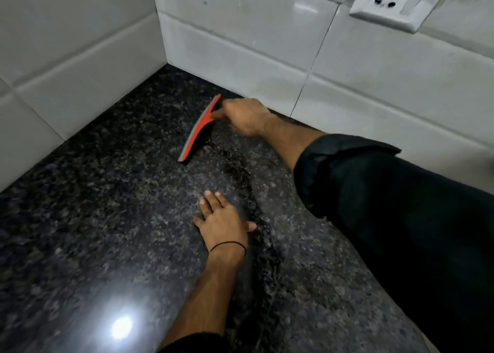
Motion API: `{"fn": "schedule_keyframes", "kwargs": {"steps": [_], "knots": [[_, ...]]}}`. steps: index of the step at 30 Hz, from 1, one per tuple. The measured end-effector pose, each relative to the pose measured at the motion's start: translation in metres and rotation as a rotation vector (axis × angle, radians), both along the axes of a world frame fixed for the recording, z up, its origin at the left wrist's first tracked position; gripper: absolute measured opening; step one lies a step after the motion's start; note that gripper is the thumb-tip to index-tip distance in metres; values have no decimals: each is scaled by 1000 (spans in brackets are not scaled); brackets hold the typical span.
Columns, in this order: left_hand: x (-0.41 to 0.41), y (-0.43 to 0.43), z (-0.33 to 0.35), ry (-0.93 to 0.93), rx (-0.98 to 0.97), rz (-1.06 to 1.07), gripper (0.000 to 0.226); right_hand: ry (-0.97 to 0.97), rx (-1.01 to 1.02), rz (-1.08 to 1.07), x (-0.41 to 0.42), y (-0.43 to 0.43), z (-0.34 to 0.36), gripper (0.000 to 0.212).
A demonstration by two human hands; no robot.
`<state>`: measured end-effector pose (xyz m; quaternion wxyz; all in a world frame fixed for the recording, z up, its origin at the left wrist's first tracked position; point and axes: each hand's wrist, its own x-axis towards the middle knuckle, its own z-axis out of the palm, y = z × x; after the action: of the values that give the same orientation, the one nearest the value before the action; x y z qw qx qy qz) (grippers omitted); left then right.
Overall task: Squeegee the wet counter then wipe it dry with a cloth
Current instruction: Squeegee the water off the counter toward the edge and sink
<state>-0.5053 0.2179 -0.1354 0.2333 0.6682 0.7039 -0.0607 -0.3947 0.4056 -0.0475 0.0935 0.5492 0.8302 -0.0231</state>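
The squeegee [200, 130] is judged to be a light tool: a stiff plastic body carrying a soft, flexible rubber blade. The proper hold is the short handle behind the middle of the blade bar, so that pressure spreads evenly along the edge; a wet handle may be slippery, so a full wrap of the fingers is advisable. The right hand [244, 116] has its fingers closed around that handle, which is mostly hidden inside the grip. The tool is orange-red with a grey strip along its working edge, and the bar is slightly curved. It stands far back on the counter [93, 219], near the corner where the two tiled walls [240, 45] meet, with its lower end apparently touching the stone; whether the whole edge bears on the surface cannot be told. The counter is dark speckled granite, and a darker wet streak runs from the blade toward the near edge. The left hand [223, 220] lies flat on the stone, fingers spread and holding nothing, well short of the tool. A wall socket [393, 2] sits above the counter at the upper right. No cloth is visible.
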Motion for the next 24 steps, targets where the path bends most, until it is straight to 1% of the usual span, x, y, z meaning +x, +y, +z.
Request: {"fn": "schedule_keyframes", "kwargs": {"steps": [2,4,6,9,10,12,13,15,17,19,20,22,24], "knots": [[0,1,1,5,-8,-4,115,5,-17,-12,-17,14,-3,62],[1,3,3,1,-18,-2,114,-1,-43,-32,-21,24,-4,58],[2,3,5,0,-20,2,115,-19,-74,-25,-10,24,0,50],[2,0,10,-7,-22,3,116,-27,-131,-51,32,1,4,40],[2,0,12,-14,-27,4,116,-21,-144,-68,51,-13,4,41],[3,-1,13,-22,-33,5,116,-27,-165,-100,89,-46,3,50],[3,-2,14,-28,-33,5,115,-47,-180,-136,109,-65,4,55],[4,-4,16,-37,-26,1,115,-80,-228,-224,149,-106,10,56],[4,-4,16,-42,-26,5,113,-99,-264,-293,188,-151,18,62],[5,-5,17,-45,-24,3,113,-125,-259,-397,224,-199,25,51],[6,-6,17,-46,-26,3,112,-127,-254,-440,242,-221,26,50],[6,-6,17,-48,-34,19,112,-131,-266,-506,272,-258,25,52],[9,-9,17,-47,-50,32,110,-175,-289,-553,298,-293,26,56]]}}
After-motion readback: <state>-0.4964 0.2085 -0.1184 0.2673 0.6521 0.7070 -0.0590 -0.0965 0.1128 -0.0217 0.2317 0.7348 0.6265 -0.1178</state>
